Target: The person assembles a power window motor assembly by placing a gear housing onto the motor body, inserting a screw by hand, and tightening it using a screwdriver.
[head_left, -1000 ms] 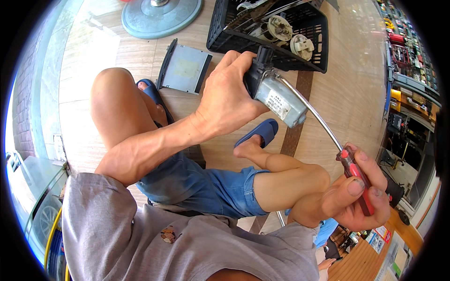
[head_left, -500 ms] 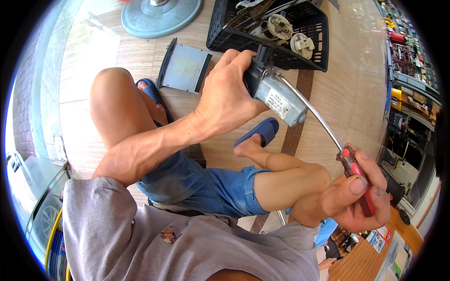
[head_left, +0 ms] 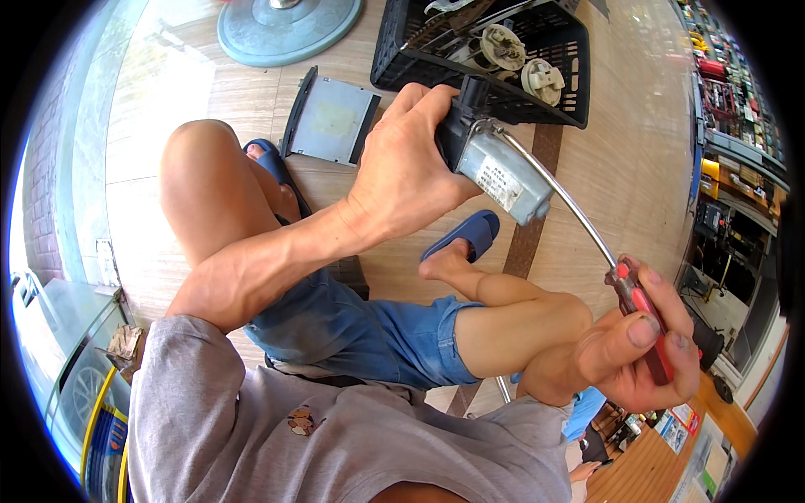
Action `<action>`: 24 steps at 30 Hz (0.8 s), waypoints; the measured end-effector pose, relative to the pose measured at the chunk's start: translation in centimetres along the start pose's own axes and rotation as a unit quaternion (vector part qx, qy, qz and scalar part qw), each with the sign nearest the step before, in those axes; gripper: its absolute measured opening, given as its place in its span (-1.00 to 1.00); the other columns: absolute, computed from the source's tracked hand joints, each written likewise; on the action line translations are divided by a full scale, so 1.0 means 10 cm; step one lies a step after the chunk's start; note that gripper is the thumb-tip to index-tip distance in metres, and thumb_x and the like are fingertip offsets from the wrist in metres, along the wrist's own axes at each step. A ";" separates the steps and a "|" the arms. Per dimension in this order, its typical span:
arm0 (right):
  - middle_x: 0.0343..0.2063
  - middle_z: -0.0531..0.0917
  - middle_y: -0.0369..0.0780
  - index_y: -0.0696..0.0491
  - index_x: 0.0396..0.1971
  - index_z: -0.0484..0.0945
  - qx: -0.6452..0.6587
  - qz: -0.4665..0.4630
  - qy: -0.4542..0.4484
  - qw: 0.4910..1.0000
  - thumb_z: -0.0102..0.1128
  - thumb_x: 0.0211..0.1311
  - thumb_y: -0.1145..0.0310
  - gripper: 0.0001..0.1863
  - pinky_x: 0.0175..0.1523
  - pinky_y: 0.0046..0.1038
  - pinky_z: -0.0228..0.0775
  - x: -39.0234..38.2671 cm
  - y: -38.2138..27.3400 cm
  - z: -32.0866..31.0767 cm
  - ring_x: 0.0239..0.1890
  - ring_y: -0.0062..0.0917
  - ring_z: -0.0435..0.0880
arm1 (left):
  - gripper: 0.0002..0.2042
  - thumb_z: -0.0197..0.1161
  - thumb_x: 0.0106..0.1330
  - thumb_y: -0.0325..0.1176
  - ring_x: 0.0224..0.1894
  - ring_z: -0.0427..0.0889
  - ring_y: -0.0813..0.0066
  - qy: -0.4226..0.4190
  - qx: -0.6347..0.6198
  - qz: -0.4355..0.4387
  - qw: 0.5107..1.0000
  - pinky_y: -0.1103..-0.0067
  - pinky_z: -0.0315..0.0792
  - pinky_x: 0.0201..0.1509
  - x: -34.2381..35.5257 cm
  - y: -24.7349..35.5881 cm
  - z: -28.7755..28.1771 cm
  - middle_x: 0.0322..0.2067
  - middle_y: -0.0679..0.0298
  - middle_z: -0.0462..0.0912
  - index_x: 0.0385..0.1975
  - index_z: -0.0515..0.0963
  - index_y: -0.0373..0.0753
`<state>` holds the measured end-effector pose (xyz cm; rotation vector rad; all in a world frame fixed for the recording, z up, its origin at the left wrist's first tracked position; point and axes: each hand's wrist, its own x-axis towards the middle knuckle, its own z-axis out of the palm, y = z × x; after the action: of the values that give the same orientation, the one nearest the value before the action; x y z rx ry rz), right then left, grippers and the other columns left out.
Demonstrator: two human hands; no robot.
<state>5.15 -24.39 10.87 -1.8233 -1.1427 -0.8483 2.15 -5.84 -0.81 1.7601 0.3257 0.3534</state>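
My left hand (head_left: pixel 411 159) grips an electric motor (head_left: pixel 505 178) by its black plastic housing (head_left: pixel 459 126), holding it up above the floor. The motor's silver metal can carries a white label and points down to the right. In my right hand (head_left: pixel 641 352) is a screwdriver (head_left: pixel 579 214) with a red and dark handle, the fingers and thumb closed round it. Its long steel shaft slants up to the left, and the tip meets the motor near the seam between can and housing. The tip's exact contact is too small to make out.
A black plastic crate (head_left: pixel 579 80) with worn parts stands beyond the motor. Left of it lie a flat metal box-shaped unit (head_left: pixel 331 119) and a round grey base (head_left: pixel 289 33). My bent legs and blue slippers (head_left: pixel 480 236) are below. Goods-filled shelves (head_left: pixel 725 101) stand at right.
The motor and screwdriver keep nearly the same pose, with only a tiny shift. My left sleeve has moved slightly right, uncovering a crumpled brownish thing at the left.
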 end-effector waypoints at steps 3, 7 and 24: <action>-0.39 0.62 0.22 0.22 -0.03 0.25 -0.002 0.013 0.013 1.000 0.13 0.42 0.49 -0.71 -0.39 -0.21 0.78 0.01 0.01 -0.01 -0.45 -0.18 0.70 | -0.53 0.54 -0.10 -0.50 -0.16 0.56 0.28 -0.002 -0.003 0.005 1.000 0.47 0.46 -0.09 0.00 -0.01 0.00 -0.19 0.16 0.48 -0.12 0.55 -0.35; -0.35 0.63 0.24 0.30 0.02 0.27 -0.029 0.084 0.008 0.996 0.19 0.43 0.41 -0.63 -0.42 -0.28 0.74 0.01 0.08 -0.12 -0.44 -0.20 0.72 | -0.53 0.54 -0.10 -0.49 -0.16 0.56 0.29 -0.016 -0.010 -0.007 1.000 0.47 0.47 -0.09 -0.01 -0.02 -0.03 -0.20 0.16 0.48 -0.12 0.55 -0.35; 0.13 0.48 0.33 0.13 0.23 0.31 0.129 0.150 0.014 0.980 0.07 0.42 0.54 -0.59 0.16 0.20 0.55 0.05 0.17 -0.16 0.13 0.18 0.59 | -0.44 0.57 -0.10 -0.45 -0.05 0.58 0.24 -0.026 -0.015 -0.012 0.999 0.45 0.48 0.04 0.02 0.02 -0.02 -0.10 0.11 0.50 -0.02 0.54 -0.39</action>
<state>6.71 -26.05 11.51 -1.7053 -0.8849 -0.5234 2.25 -5.63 -0.52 1.7309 0.3025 0.2945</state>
